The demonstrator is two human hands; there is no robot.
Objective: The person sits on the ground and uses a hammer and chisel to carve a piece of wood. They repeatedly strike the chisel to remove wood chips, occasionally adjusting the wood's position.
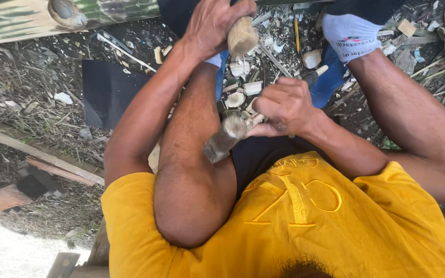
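Note:
My left hand (216, 23) is raised at the top centre, closed around a short pale wooden block (242, 36). Lower down, my right hand (284, 108) grips a tool with a thick grey, worn cylindrical handle (225, 140) that points down-left. A small pale sliver of wood (254, 121) shows at the fingers of that hand. The tool's working end is hidden behind the hand. My bent left leg (191, 170) rises between the two arms, and my right leg (413, 118) stretches up to a white-socked foot (348, 36).
Pale wood chips and shavings (243, 85) litter the ground between my legs. A black sheet (106, 90) lies to the left, a green bamboo pole (21, 18) runs along the top left, and planks (37, 154) cross the dirt at left.

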